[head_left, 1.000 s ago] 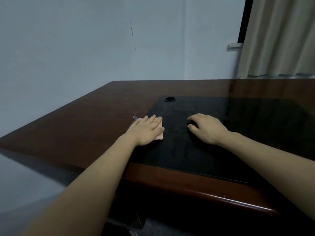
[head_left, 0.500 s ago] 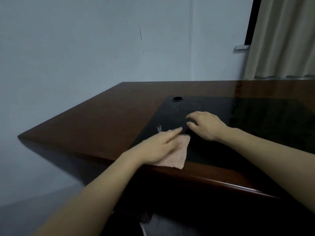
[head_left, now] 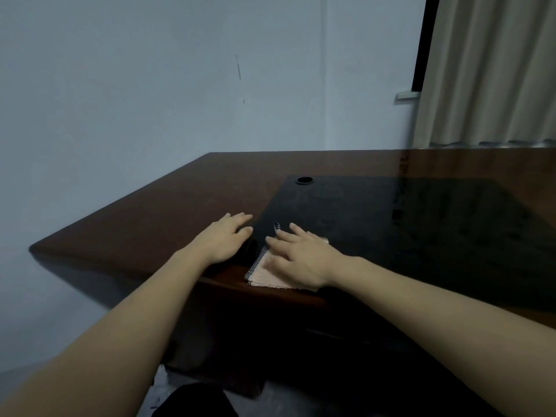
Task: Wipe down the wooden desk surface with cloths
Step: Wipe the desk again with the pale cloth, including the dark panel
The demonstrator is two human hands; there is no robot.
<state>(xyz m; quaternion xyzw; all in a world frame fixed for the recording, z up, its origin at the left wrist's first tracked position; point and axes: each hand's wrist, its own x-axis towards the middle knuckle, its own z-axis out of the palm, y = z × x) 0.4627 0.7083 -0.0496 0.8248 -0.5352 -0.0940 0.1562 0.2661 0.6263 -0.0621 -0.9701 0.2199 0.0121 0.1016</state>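
While both bare forearms reach forward over the near edge, the holdings stand as follows. Right hand point(head_left: 298, 260): palm down, fingers straight and spread, pressing flat on a pink cloth point(head_left: 264, 273). The cloth lies under that palm at the near edge of the wooden desk point(head_left: 168, 218), partly on the black desk mat point(head_left: 391, 224); a dark checkered trim runs along the cloth's side nearest the left hand, with a small loop just beyond the right fingertips. Left hand point(head_left: 225, 239): palm down, fingers extended and loosely together, resting on bare wood just beside the mat's edge, near the right hand but apart from the cloth. Cable hole point(head_left: 304, 180): well beyond both hands, at the mat's far corner. Curtain point(head_left: 493, 70): far beyond the right hand, against the wall.
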